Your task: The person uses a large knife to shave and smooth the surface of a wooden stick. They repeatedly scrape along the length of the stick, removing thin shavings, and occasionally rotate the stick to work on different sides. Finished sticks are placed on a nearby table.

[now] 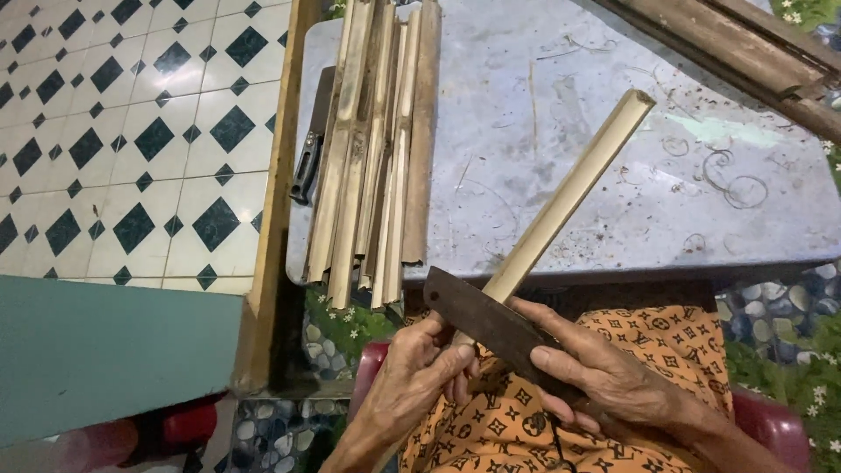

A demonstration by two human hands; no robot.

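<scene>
**Blade set against a bamboo strip**

Split bamboo strips [372,149] lie stacked on the grey table [613,175]. The left hand [419,372] grips one strip [561,206] at its lower end, slanting up over the table. The right hand [604,372] clasps a dark blade [482,317] laid across it.

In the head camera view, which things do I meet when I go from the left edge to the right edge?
Tiled floor → wooden post → dark folded tool → bundle of split bamboo strips → bamboo stick in the left hand, with the dark blade across it → right hand → wooden beam.
</scene>
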